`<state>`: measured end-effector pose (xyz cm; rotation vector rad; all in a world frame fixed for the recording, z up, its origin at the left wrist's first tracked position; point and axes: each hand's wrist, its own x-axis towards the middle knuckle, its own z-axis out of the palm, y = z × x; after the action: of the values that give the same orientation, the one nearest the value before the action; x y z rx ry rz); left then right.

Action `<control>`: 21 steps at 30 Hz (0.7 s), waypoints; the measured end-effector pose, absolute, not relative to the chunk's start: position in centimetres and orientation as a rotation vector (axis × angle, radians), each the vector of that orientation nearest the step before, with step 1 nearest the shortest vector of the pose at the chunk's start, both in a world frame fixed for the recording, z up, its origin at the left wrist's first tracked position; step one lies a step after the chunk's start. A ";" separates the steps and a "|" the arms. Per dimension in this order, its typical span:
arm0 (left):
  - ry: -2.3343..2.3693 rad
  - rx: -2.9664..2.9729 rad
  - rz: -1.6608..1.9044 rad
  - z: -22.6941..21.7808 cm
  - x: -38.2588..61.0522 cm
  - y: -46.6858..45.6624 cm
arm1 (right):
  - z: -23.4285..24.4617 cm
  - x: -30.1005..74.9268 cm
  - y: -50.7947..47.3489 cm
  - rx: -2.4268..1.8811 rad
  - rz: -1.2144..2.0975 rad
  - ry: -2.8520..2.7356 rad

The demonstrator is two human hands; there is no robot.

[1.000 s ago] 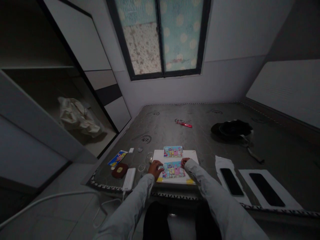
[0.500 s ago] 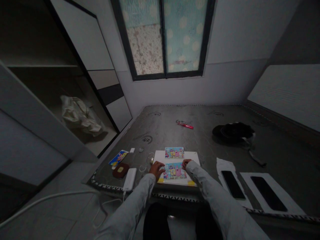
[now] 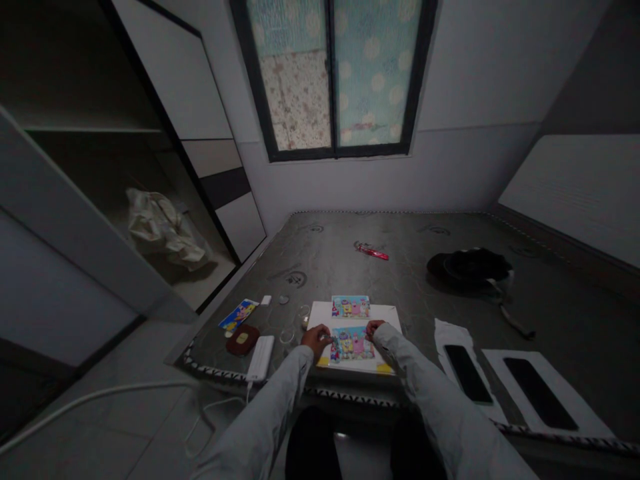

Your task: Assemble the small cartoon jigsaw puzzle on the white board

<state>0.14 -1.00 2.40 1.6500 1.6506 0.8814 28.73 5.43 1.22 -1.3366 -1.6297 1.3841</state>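
Observation:
A colourful cartoon picture (image 3: 353, 344) lies on a white board (image 3: 390, 313) with yellow patches along its near edge. At its left edge my left hand (image 3: 316, 339) is closed, thumb and fingers pinching the border. My right hand (image 3: 373, 329) is curled on the upper right corner, its fingertips pressed together there. Finer detail under the fingertips is too small to make out. Just above, a similar cartoon card (image 3: 351, 307) rests on the board, untouched by either hand.
Left of the board lie clear rings (image 3: 287, 335), a brown case (image 3: 243, 340), a blue-yellow card (image 3: 239, 315) and a white power bank (image 3: 261, 359) with a cable. To the right are two dark phones (image 3: 468, 373) on white sheets, and a black cap (image 3: 470, 268). A red item (image 3: 373, 252) lies farther back.
The view has shifted slightly. Both hands stay at the lower picture's edges, with only small finger movement; the upper card keeps its place on the board.

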 end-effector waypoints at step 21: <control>1.605 1.726 1.011 1.9 -0.1 -0.8 | 4.1 28.1 4.3 -1.295 1.404 -1.596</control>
<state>-0.12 -0.80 1.86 1.7264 1.6048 1.0112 28.12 4.32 4.09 -1.2951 -1.5963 1.4044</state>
